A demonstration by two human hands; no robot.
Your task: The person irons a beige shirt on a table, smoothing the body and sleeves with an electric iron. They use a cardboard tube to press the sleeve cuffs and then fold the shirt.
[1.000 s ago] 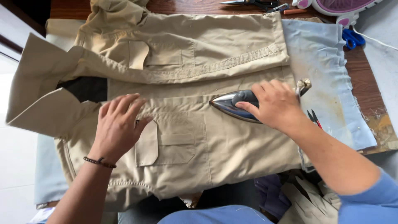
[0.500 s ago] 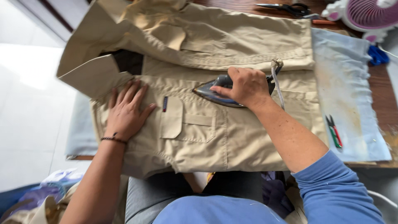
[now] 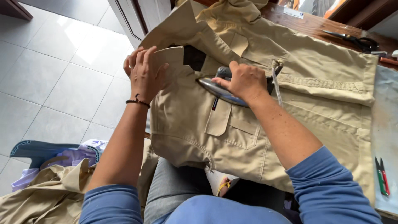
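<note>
We found the khaki shirt [image 3: 265, 124] spread across the centre and right of the frame on a wooden table [image 3: 315, 25], its collar end toward the upper left. The right hand [image 3: 245, 82] was closed firmly around the handle of an iron [image 3: 219, 89], which sat flat on the cloth just above the flapped chest pocket [image 3: 232, 124]. The left hand [image 3: 145, 72] lay open, fingers spread, pressing the collar flap at the upper left; it gripped nothing.

We judged the shirt light, soft and limp, liable to crease or slide, so best held flat by a seam or collar edge. We judged the iron heavy, rigid and probably hot, safe to hold only by its handle.

Black scissors [image 3: 358, 41] lay at the upper right, and a small red and green tool [image 3: 382, 176] at the right edge. More khaki cloth [image 3: 45, 195] lay heaped at the lower left on the tiled floor [image 3: 54, 74].
</note>
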